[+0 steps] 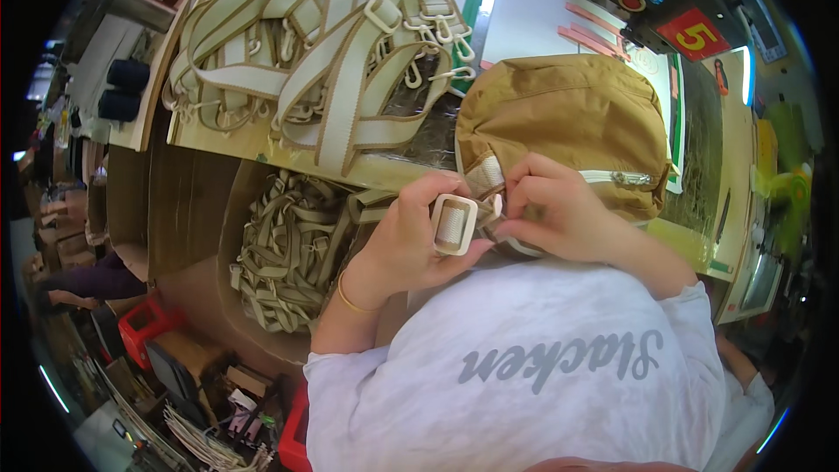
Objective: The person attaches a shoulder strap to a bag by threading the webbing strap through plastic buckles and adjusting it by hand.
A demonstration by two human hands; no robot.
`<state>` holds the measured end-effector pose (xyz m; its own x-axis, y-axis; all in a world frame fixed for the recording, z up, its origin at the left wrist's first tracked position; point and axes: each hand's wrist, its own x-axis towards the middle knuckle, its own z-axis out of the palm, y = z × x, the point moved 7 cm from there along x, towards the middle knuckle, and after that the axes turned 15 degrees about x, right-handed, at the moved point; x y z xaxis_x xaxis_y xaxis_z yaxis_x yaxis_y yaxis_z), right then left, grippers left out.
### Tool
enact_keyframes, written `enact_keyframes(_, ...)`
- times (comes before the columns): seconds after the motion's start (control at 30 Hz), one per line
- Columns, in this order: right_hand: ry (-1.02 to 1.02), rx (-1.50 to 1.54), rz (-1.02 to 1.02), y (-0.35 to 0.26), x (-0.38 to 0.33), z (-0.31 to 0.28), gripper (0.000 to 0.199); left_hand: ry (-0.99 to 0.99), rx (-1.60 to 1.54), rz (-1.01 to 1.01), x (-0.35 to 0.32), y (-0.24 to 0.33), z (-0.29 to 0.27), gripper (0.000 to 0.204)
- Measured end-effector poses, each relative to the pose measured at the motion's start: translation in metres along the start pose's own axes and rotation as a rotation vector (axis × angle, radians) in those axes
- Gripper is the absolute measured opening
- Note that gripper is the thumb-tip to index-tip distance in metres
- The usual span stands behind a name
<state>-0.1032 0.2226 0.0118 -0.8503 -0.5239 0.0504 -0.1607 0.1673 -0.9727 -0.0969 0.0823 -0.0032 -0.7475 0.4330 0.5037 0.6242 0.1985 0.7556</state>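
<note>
Between the fingers and thumb of my left hand (406, 232) is a cream slide buckle (469, 229) with light webbing threaded through it. Close by on the right, my right hand (555, 211) has its fingers bent in a pinch at a small cream strap hook (497, 206), which they partly hide. Both hands work at the near left side of a tan fabric bag (564, 109). A white webbing tab (486, 175) shows on the bag's side, and a pale zipper (612, 177) runs along its near face.
Beige straps (350, 92) with cream hooks and buckles are heaped on the table's left. More straps (284, 258) fill a cardboard box (229, 284) below the table edge. A dark machine (664, 0) stands at the far right. Red stools (149, 328) are at the lower left.
</note>
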Motion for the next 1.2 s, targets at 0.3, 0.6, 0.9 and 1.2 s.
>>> enact_keyframes(0.3, -0.074, 0.041, 0.058, -0.005, -0.011, -0.008, 0.018, 0.070, 0.084, 0.077, -0.002, 0.007, -0.026, 0.072)
enact_keyframes(0.6, -0.006, 0.258, 0.293, 0.007, -0.015, -0.003, 0.014, -0.077, -0.264, -0.209, -0.008, 0.002, -0.033, 0.062)
enact_keyframes(0.9, -0.071, 0.417, 0.516, 0.009, -0.028, -0.006, 0.011, 0.002, -0.154, -0.185, 0.000, 0.005, -0.050, 0.056)
enact_keyframes(1.2, -0.354, 0.469, 0.325, -0.010, -0.012, 0.002, 0.029, -0.072, -0.157, 0.067, 0.015, 0.002, 0.001, 0.046)
